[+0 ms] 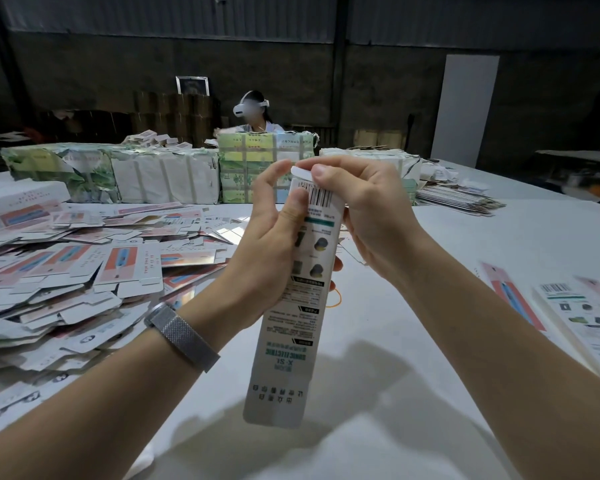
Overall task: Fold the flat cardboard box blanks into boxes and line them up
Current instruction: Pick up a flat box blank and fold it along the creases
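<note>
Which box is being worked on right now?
Start at the white table, centre. The long narrow box is held upright above it by both hands, left and right. Unlike the flat blanks piled left, it's raised, barcode on top.

One head-worn wide-angle view looks forward and down, close over the table [465,244], toward the far wall.

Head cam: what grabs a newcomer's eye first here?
Dead centre, the left hand and right hand grip a long narrow box held upright, working its top flap. A sprawling heap of flat blanks covers the table's left side, with wrapped bundles stacked behind it.
</note>
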The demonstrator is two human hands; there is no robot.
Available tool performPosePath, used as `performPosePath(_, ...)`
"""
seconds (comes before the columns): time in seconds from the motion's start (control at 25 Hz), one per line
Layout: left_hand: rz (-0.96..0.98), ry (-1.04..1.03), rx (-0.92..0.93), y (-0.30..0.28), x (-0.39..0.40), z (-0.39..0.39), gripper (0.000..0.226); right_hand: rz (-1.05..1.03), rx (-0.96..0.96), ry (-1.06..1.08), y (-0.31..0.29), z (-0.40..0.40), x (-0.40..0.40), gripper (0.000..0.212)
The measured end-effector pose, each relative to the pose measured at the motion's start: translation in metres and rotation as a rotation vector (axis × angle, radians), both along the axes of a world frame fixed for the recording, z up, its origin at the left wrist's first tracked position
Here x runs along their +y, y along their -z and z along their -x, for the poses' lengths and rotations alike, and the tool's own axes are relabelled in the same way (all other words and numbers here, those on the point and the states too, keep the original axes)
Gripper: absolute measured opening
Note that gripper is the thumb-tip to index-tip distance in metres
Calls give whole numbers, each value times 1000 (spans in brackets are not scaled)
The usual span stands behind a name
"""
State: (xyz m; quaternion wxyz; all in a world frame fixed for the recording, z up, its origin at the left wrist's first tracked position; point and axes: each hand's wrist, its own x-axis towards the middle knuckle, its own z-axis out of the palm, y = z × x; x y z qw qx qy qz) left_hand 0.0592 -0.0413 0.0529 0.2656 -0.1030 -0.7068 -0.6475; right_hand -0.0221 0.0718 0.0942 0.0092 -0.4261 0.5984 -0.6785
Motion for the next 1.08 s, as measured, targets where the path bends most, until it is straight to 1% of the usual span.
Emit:
performPosePath(0.16,36,-2,-6,-1,-1,-1,45,-17,46,7,-2,2,2,23)
performPosePath(0.36,95,-50,-15,-3,-4,-1,42,-169,70,-8,-8,8,8,20)
performPosePath(0.6,121,-72,1,-2,-7,0,40,-166,213,16,-8,7,10,18)
performPosePath(0.76,193,-30,6,4,-5,3,39,-236,208,51,-14,14,18,20)
performPosePath(0.92,268,-30,23,6,-7,4,44,-299,176,29,-16,17,23,21)
performPosePath(1.08,272,1,48,1,-7,1,43,-301,225,36,-21,16,27,21)
